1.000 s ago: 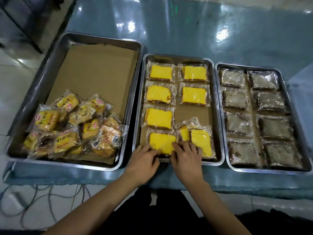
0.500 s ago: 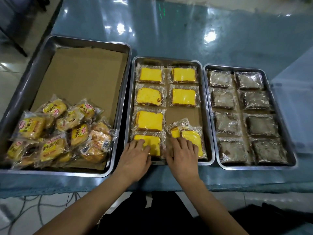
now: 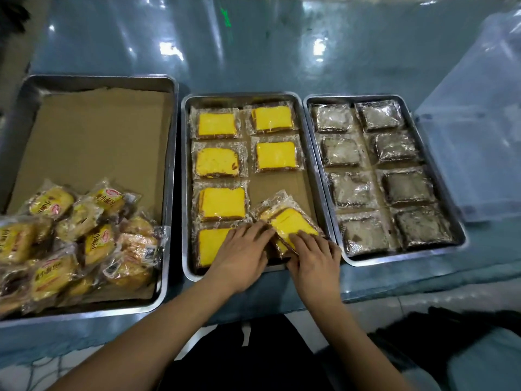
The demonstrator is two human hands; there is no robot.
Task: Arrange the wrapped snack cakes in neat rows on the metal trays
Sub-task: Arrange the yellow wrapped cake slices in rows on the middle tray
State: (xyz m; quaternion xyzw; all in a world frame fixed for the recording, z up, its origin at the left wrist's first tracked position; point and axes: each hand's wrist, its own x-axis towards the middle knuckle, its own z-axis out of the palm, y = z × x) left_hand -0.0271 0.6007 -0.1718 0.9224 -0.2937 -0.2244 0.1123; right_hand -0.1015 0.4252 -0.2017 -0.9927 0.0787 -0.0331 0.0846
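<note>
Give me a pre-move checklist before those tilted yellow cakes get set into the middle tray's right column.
1. Open slot in middle tray, right column, third row: ok, bare liner shows.
2. Tilted yellow cakes square to the rows: not ok, skewed and overlapping.
3. Count in that bundle: cannot tell, at least two.
4. Left hand and right hand both touching the bundle: ok.
5. Left-column cake undisturbed under the left hand: cannot tell, partly covered.
6. Right tray full, two neat columns: ok.

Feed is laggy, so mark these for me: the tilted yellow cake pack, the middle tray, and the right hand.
tilted yellow cake pack [image 3: 293, 222]: head view, yellow top face.
middle tray [image 3: 186, 176]: head view, left rim.
right hand [image 3: 317, 259]: head view, back of hand.
</note>
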